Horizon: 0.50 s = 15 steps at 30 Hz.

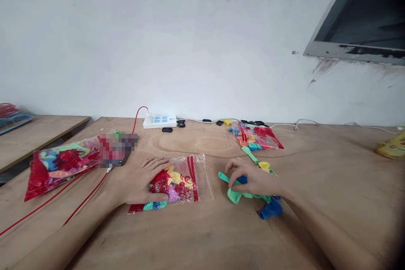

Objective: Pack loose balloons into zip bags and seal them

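Note:
My left hand (144,179) lies with outstretched fingers on a clear and red plastic bag (183,181), pressing it to the table. Yellow, purple, green and blue balloons show through the plastic. To the right of that bag, my right hand (245,177) is curled over a loose pile of balloons, its fingertips closed on a mint-green balloon (223,176). A dark blue balloon (270,209) sticks out below the wrist. Beyond the fingers are another green balloon (249,155) and a yellow balloon (264,166). Part of the pile is hidden under my palm.
Another balloon bag (66,160) lies at left beside a blurred phone (118,152) with red cables. A third bag (259,136) lies farther back. A white power strip (160,121) and small black pieces (167,130) line the wall. A yellow packet (392,145) is far right.

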{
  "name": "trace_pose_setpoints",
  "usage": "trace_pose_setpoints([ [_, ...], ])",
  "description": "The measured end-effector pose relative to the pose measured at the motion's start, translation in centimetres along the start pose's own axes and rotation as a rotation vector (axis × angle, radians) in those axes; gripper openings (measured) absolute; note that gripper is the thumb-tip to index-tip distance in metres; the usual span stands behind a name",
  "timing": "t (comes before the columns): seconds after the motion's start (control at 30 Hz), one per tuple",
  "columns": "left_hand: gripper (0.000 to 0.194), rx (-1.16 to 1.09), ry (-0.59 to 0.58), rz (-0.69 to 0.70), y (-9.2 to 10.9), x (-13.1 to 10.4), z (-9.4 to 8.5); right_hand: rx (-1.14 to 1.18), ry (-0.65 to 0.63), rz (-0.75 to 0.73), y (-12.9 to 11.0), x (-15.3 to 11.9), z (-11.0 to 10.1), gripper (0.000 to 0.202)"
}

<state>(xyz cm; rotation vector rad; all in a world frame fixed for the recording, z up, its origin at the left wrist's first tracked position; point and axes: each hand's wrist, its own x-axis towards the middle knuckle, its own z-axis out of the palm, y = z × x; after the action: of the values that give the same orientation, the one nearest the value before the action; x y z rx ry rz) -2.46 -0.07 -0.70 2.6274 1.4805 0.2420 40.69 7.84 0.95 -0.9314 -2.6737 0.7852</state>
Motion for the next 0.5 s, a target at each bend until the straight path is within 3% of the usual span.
trace_pose_setpoints([
  [0.23,0.101,-0.008,-0.013,-0.014,-0.2,0.0,0.1,0.034,0.500,0.111,1.1,1.8,0.5,0.026],
  [0.37,0.100,0.015,-0.013,-0.008,-0.3,0.0,0.2,-0.053,0.530,0.209,2.6,2.2,0.6,0.032],
  [0.5,0.100,0.009,-0.011,-0.012,-0.5,0.0,0.3,-0.329,0.610,0.352,4.9,1.7,-0.5,0.039],
])
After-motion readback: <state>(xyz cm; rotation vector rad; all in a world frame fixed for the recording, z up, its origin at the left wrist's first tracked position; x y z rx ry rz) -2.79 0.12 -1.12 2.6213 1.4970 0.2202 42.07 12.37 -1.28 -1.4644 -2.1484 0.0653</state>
